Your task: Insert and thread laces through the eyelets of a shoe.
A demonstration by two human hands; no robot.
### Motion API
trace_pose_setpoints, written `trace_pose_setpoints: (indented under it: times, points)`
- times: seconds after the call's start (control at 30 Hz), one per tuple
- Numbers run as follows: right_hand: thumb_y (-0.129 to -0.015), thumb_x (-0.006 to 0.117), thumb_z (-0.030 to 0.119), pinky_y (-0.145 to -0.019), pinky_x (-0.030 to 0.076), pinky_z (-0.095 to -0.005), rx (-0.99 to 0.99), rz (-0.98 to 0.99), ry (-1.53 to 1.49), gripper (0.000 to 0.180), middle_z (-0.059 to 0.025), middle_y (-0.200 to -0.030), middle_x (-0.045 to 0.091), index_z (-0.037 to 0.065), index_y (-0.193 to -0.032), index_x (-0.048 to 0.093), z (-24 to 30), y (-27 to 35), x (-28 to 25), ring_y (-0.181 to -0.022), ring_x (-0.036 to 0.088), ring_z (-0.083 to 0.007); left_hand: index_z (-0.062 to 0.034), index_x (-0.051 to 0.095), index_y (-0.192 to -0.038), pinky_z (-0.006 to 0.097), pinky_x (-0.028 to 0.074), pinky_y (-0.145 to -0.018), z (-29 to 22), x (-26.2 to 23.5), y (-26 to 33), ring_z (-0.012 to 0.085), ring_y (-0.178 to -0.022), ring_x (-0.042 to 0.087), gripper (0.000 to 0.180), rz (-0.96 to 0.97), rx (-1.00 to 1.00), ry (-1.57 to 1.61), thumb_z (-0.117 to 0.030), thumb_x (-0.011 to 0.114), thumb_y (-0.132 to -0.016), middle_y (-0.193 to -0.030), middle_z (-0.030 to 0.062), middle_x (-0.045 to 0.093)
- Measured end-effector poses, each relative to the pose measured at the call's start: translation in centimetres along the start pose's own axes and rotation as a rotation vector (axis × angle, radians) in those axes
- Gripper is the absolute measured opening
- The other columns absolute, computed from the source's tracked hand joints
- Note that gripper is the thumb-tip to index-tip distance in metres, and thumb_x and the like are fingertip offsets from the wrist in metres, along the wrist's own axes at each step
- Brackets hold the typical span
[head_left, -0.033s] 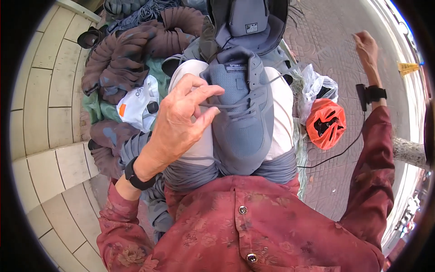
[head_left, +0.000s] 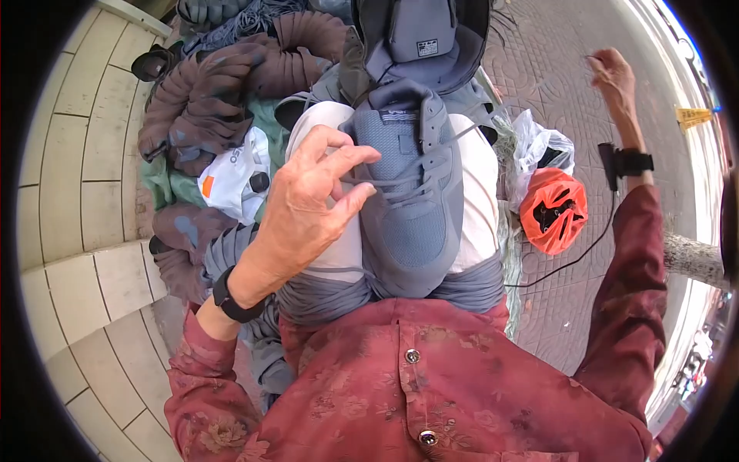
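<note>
A grey-blue mesh lace-up sneaker (head_left: 412, 192) is seen lying on the lap, on a white cloth (head_left: 479, 192) spread over the knees, sole down. Its long axis runs up and down the picture, tilted slightly; the heel and tongue end is at the top, the toe at the bottom near the red patterned shirt (head_left: 431, 385). The left hand (head_left: 308, 208) is laid on the shoe's left side, fingers curled, with a grey lace (head_left: 366, 182) pinched between thumb and fingertips. The right hand (head_left: 612, 77) is raised far right, well apart from the shoe; a thin lace end seems held, but the grip cannot be told.

Crowded on the left: brown padded garments (head_left: 208, 100), a white plastic bag (head_left: 235, 173), grey folded cloth (head_left: 231, 246). A dark grey backpack (head_left: 431, 38) sits just above the shoe. On the right, a clear plastic bag (head_left: 539, 146) and an orange crumpled bag (head_left: 554, 209) rest beside the knee, with a thin black cable (head_left: 577, 258) trailing. Open paved ground (head_left: 539, 69) is seen upper right; a tiled ledge (head_left: 69, 192) closes the left side.
</note>
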State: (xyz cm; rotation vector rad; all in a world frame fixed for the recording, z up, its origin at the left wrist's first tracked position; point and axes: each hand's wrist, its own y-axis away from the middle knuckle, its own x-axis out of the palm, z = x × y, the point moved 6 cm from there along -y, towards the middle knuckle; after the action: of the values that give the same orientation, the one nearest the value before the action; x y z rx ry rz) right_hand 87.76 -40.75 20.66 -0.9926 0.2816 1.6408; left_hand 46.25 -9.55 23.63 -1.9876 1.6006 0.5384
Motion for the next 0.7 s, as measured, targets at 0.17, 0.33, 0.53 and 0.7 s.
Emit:
trace_pose_setpoints:
  times: [0.17, 0.33, 0.53, 0.7]
  points:
    - [-0.086, 0.07, -0.004, -0.065, 0.051, -0.0249, -0.17, 0.438, -0.753, 0.023, -0.001, -0.091, 0.069, 0.005, -0.108, 0.07, 16.7, 14.7, 7.4, -0.078, 0.063, -0.0088, -0.0015, 0.066, -0.095, 0.035, 0.051, -0.064, 1.5, 0.4, 0.5, 0.0232, -0.07, 0.062, 0.019, -0.039, 0.05, -0.089, 0.004, 0.073, -0.079, -0.104, 0.0092, 0.055]
    - [-0.078, 0.079, 0.001, -0.073, 0.049, -0.0323, -0.465, 0.573, -0.493, 0.02, -0.0075, -0.093, 0.063, 0.002, -0.097, 0.071, 23.9, 22.7, 9.3, -0.086, 0.063, -0.0212, 0.0027, 0.056, -0.092, 0.037, 0.047, -0.065, 0.0, 1.1, -0.2, 0.0269, -0.072, 0.059, 0.018, -0.043, 0.147, -0.195, 0.009, 0.068, -0.081, -0.099, 0.0134, 0.054]
    - [-0.083, 0.073, 0.001, -0.076, 0.048, -0.0341, -0.57, 0.553, -0.438, 0.015, -0.0098, -0.098, 0.057, 0.001, -0.095, 0.064, 25.0, 23.3, 10.3, -0.087, 0.06, -0.026, 0.0022, 0.051, -0.095, 0.041, 0.046, -0.07, 0.4, 1.4, 0.0, 0.0345, -0.075, 0.057, 0.016, -0.066, 0.135, -0.133, 0.007, 0.064, -0.085, -0.09, 0.0154, 0.054]
    - [-0.087, 0.067, -0.001, -0.077, 0.047, -0.0355, -0.576, 0.585, -0.543, 0.012, -0.0116, -0.102, 0.054, 0.0, -0.094, 0.057, 25.6, 23.4, 10.1, -0.088, 0.057, -0.0291, 0.0018, 0.056, -0.102, 0.035, 0.046, -0.063, -0.1, 1.4, 0.2, 0.024, -0.065, 0.055, 0.021, -0.006, 0.118, -0.035, 0.005, 0.068, -0.085, -0.085, 0.012, 0.056]
